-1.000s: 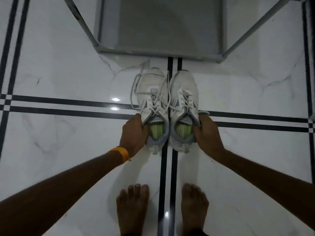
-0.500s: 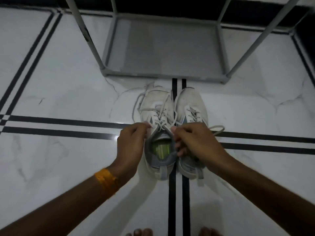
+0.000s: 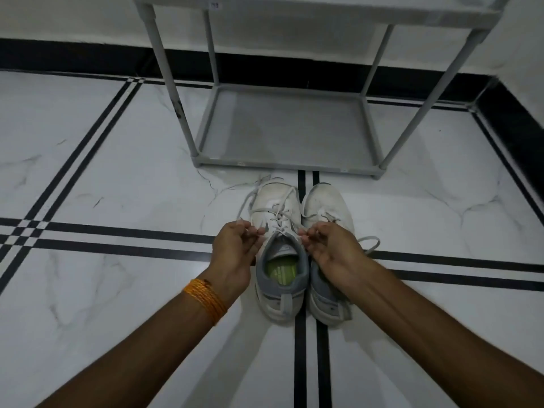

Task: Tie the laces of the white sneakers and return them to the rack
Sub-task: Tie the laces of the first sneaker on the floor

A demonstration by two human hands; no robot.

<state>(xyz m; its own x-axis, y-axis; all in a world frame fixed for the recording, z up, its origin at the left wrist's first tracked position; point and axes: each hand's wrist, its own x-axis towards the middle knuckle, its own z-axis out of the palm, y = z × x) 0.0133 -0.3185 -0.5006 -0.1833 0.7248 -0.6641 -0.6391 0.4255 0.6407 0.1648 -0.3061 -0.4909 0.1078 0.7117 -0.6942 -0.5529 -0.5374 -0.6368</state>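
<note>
Two white sneakers stand side by side on the marbled white floor (image 3: 117,304), toes pointing at the grey rack (image 3: 288,131) just beyond them, heels toward the person. The left sneaker (image 3: 276,219) has a grey collar and a yellow-green insole (image 3: 282,269); any print on that insole is too blurred to read, and a pale mark on the sneaker's side cannot be made out as a brand. The right sneaker (image 3: 325,206) touches it along the inner edge, and its rear half is partly covered by the right hand (image 3: 332,248). The left hand (image 3: 235,251), with an orange thread band (image 3: 206,298) on the wrist, has its fingers pinched on one lace (image 3: 245,206) that loops out to the left of the left sneaker. The right hand's fingers are closed on the other lace end at the sneaker's tongue. A loose lace (image 3: 372,242) of the right sneaker lies on the floor across a black stripe. A small tag on the rack's upper shelf edge is unreadable.
</note>
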